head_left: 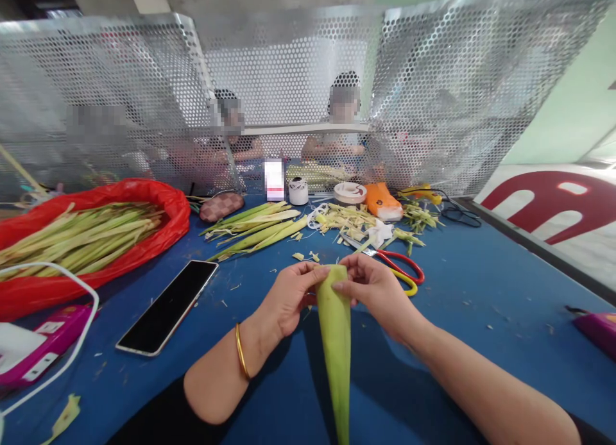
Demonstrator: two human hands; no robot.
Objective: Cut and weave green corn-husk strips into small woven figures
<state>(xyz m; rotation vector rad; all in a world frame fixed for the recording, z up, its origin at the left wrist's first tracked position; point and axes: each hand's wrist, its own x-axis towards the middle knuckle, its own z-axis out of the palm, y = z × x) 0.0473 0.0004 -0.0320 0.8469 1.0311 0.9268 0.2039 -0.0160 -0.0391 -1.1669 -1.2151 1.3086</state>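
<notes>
A long green corn husk [335,342] hangs between my hands, its wide cut end up and its narrow end toward me. My left hand [293,294] pinches the left side of the wide end. On the right side, my right hand [370,288] grips the same end with thumb and fingers. Just beyond my right hand lie scissors [402,267] with red and yellow handles, their blades pointing away to the left. A few more husks [260,227] lie in a loose pile past my left hand.
A red bag [173,208] full of husks stands at left, near a smartphone [168,307] and a purple power strip [48,342]. Husk scraps [344,220], an orange tissue pack [382,200] and a tape roll [350,192] lie at the back. Behind a perforated metal screen [289,73] sit other people.
</notes>
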